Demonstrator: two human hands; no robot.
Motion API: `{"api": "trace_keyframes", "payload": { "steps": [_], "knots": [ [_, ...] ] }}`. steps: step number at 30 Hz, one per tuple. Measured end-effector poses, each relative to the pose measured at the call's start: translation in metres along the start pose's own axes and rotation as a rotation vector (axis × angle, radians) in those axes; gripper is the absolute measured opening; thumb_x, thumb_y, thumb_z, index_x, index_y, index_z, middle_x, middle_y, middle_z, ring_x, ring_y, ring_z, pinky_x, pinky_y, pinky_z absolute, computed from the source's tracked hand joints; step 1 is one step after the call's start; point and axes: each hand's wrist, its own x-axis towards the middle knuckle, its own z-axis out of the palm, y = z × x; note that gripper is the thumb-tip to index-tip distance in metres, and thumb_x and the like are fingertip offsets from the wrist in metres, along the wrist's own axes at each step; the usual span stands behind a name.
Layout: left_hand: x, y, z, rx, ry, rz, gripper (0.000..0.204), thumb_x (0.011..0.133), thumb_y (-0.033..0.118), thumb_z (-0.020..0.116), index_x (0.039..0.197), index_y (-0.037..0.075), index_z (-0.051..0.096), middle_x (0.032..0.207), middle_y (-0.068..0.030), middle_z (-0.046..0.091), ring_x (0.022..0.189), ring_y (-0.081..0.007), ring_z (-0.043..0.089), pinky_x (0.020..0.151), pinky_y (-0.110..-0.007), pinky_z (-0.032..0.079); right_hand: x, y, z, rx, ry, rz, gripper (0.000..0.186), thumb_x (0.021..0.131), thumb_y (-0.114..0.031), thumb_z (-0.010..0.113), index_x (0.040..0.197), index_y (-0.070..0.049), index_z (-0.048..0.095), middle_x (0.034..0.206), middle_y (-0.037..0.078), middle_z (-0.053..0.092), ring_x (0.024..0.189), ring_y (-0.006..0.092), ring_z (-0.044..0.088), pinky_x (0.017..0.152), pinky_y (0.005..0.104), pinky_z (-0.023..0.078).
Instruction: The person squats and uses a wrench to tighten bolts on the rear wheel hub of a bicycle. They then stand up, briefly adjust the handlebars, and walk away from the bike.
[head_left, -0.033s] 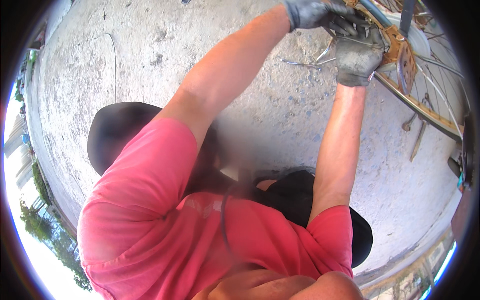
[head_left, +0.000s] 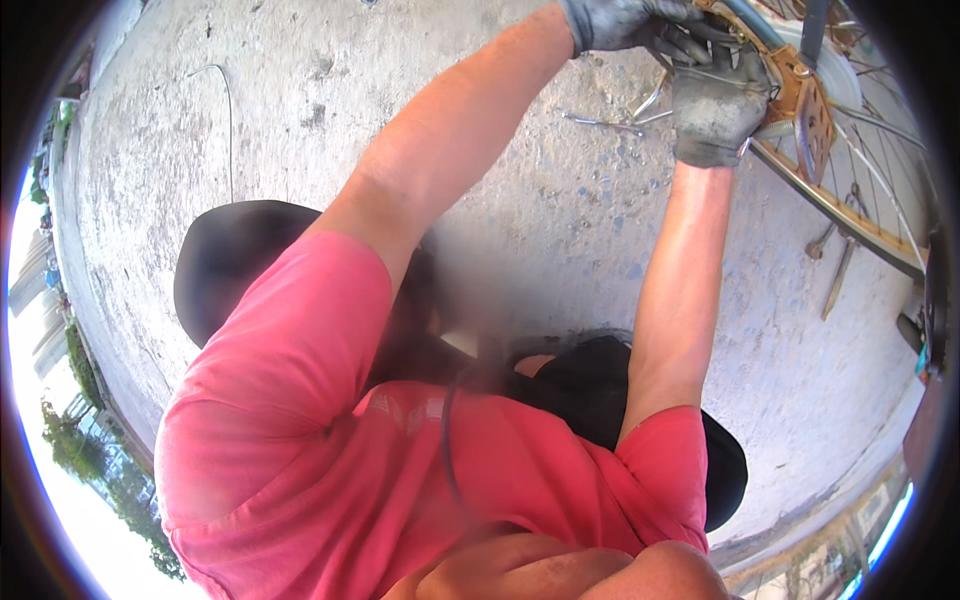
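Observation:
Both my hands wear grey, dirt-stained work gloves and meet at a bicycle part in the upper right. My left hand [head_left: 625, 25] reaches in from the left, its fingers curled against the part. Just below it, my right hand [head_left: 720, 110] is closed at the edge of a rusty orange-brown metal piece [head_left: 800, 105] on the bicycle. What the fingers of either hand grip is hidden among gloves and metal. The bicycle's spoked wheel [head_left: 835, 212] curves down to the right, and a blue-grey frame tube [head_left: 755, 25] runs above the rusty piece.
On the rough concrete floor [head_left: 560, 230], a silver metal tool [head_left: 603, 124] lies left of my right hand. Another long tool [head_left: 838, 280] rests below the wheel rim. A thin wire [head_left: 229, 120] lies at the left. My dark-clad knee [head_left: 240, 255] juts out at the left.
Both hands have shifted very slightly upward in the picture, staying at the same bicycle part. Nothing else visibly differs.

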Motion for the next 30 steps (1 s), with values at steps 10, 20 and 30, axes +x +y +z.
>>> {"api": "trace_keyframes", "payload": {
  "steps": [10,20,30],
  "knots": [
    [-0.06,-0.051,-0.064,0.477,0.333,-0.307,0.032,0.096,0.022,0.059,0.12,0.001,0.063,0.117,-0.0141,0.068,0.099,-0.0232,0.068,0.09,-0.038,0.055,-0.005,0.001,0.003,0.09,-0.163,-0.091,0.046,0.097,-0.046,0.045,0.108,-0.008,0.069,0.114,0.013,0.069,0.113,0.0325,0.062,0.098,0.0501,0.048],
    [-0.128,-0.12,-0.03,1.892,0.086,-0.366,0.027,0.087,0.023,0.054,0.107,0.016,0.071,0.104,-0.0085,0.066,0.105,-0.0281,0.062,0.094,-0.043,0.046,0.011,-0.009,-0.016,0.191,-0.05,0.064,0.038,0.081,-0.038,0.06,0.102,-0.008,0.071,0.122,0.019,0.062,0.12,0.0404,0.053,0.105,0.0591,0.035],
    [-0.135,-0.151,-0.041,1.384,-0.221,-0.423,0.028,0.085,0.03,0.057,0.096,0.008,0.07,0.106,-0.0115,0.068,0.101,-0.0333,0.063,0.087,-0.043,0.048,0.013,-0.005,-0.017,0.125,0.037,0.006,0.042,0.077,-0.04,0.062,0.102,-0.007,0.071,0.119,0.02,0.063,0.119,0.0406,0.051,0.105,0.0596,0.033]
  ]
}}
